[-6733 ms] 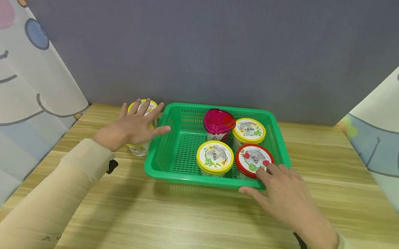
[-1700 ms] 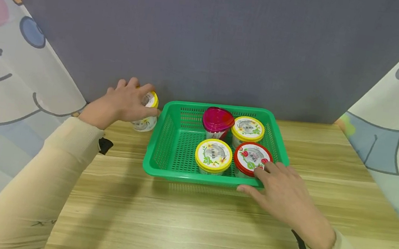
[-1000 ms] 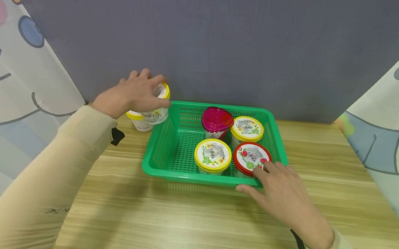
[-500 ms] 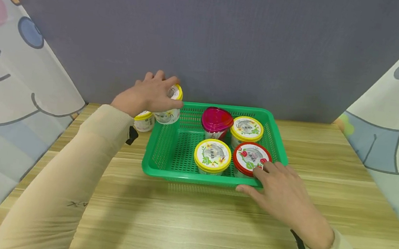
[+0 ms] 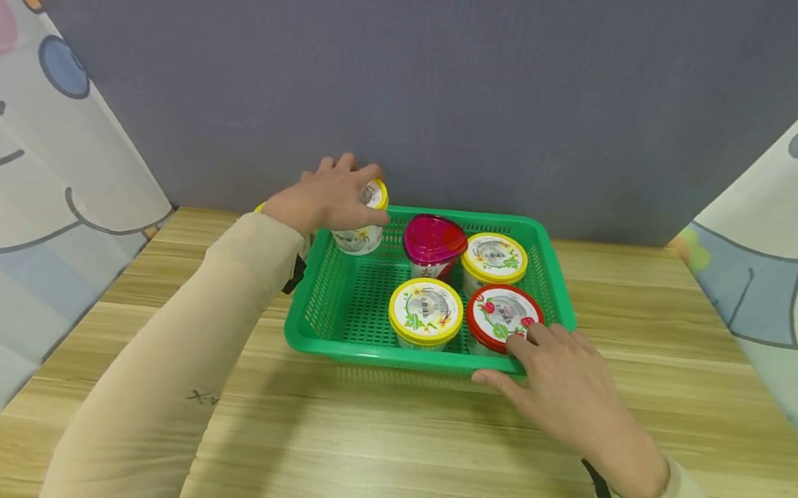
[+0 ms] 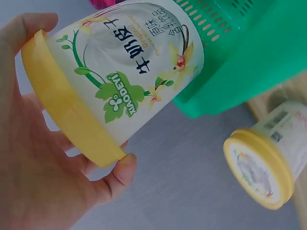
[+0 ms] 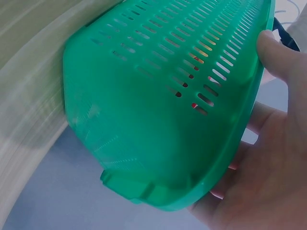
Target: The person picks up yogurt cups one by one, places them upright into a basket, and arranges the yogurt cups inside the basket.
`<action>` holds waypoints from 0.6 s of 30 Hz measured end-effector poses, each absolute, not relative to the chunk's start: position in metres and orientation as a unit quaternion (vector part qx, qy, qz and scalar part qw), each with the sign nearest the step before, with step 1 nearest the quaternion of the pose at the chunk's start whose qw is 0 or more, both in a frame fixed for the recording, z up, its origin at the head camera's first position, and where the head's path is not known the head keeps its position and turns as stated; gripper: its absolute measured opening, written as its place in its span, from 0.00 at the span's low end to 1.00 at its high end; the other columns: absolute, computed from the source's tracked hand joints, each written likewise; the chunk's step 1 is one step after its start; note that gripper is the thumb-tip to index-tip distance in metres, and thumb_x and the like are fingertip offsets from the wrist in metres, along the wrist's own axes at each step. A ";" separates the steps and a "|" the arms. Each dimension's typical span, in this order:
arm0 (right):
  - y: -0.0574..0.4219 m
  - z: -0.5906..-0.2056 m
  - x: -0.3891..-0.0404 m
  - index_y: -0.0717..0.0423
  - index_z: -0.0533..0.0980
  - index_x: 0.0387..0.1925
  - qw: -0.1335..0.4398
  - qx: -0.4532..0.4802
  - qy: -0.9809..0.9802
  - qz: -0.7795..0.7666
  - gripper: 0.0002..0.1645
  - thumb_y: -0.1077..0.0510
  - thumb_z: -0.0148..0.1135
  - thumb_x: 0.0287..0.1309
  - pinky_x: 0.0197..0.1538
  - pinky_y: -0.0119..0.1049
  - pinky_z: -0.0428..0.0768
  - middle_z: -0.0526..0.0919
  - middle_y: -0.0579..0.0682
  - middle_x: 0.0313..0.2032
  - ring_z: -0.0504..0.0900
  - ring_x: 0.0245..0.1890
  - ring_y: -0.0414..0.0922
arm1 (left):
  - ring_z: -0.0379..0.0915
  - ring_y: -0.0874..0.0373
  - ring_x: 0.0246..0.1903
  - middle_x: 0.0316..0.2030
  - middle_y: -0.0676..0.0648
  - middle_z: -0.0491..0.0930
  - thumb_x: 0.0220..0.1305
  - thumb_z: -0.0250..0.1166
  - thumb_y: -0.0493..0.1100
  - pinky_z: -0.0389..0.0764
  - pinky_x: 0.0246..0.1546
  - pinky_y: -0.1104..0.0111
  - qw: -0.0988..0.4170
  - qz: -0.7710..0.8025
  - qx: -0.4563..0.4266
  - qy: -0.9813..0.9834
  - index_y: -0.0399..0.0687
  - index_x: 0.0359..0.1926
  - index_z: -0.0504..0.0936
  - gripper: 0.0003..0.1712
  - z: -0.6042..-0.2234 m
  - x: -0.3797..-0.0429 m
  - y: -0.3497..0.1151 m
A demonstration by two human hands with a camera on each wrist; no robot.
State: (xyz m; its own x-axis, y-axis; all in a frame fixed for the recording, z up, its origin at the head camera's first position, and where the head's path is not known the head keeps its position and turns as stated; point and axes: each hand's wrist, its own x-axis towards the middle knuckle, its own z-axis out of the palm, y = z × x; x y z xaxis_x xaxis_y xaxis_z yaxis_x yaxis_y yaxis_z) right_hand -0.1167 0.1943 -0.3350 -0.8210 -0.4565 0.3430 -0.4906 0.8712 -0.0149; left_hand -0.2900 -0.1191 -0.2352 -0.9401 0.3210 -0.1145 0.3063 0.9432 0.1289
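Observation:
My left hand (image 5: 330, 199) grips a white cup with a yellow lid (image 5: 358, 240) around its lid, over the back left part of the green basket (image 5: 385, 355). In the left wrist view, thumb and fingers clasp the yellow rim, and the printed side of the cup faces the camera. At the basket's front right corner, my right hand (image 5: 570, 385) holds the rim, with the thumb outside and the fingers inside. Those fingers lie by a red-lidded cup (image 5: 506, 312). Another yellow-lidded cup (image 6: 259, 167) stands outside the basket, mostly hidden behind my left wrist in the head view.
Inside the basket also stand a pink-lidded cup (image 5: 435, 239) and two yellow-lidded cups, one at the front (image 5: 425, 311) and one at the back (image 5: 494, 258). A grey panel (image 5: 437, 77) rises behind the wooden table (image 5: 415, 470). Cartoon-printed cloths hang at both sides.
My left hand took hold of a yellow-lidded cup left of the basket, lifted it and carried it rightward over the basket's left rim. The right hand has stayed on the front right rim.

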 end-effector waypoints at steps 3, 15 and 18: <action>0.194 -0.335 -0.117 0.53 0.80 0.31 0.168 0.250 -0.952 0.052 0.29 0.31 0.72 0.51 0.41 0.49 0.76 0.75 0.46 0.28 0.75 0.31 0.48 | 0.54 0.39 0.62 0.67 0.38 0.58 0.65 0.58 0.65 0.63 0.60 0.36 0.072 0.064 0.155 0.983 0.61 0.75 0.60 0.41 -0.241 -0.292 -0.117; 0.192 -0.335 -0.116 0.52 0.79 0.31 0.162 0.245 -0.955 0.048 0.29 0.31 0.72 0.52 0.39 0.47 0.74 0.73 0.46 0.27 0.75 0.31 0.48 | 0.54 0.38 0.63 0.68 0.38 0.57 0.65 0.59 0.66 0.61 0.62 0.35 0.088 0.068 0.156 0.982 0.61 0.76 0.60 0.43 -0.257 -0.296 -0.112; 0.192 -0.335 -0.116 0.52 0.79 0.31 0.160 0.245 -0.955 0.049 0.29 0.31 0.72 0.52 0.39 0.47 0.74 0.73 0.45 0.27 0.74 0.31 0.48 | 0.54 0.38 0.63 0.68 0.38 0.58 0.64 0.59 0.66 0.61 0.62 0.35 0.090 0.067 0.159 0.981 0.61 0.75 0.60 0.42 -0.260 -0.296 -0.110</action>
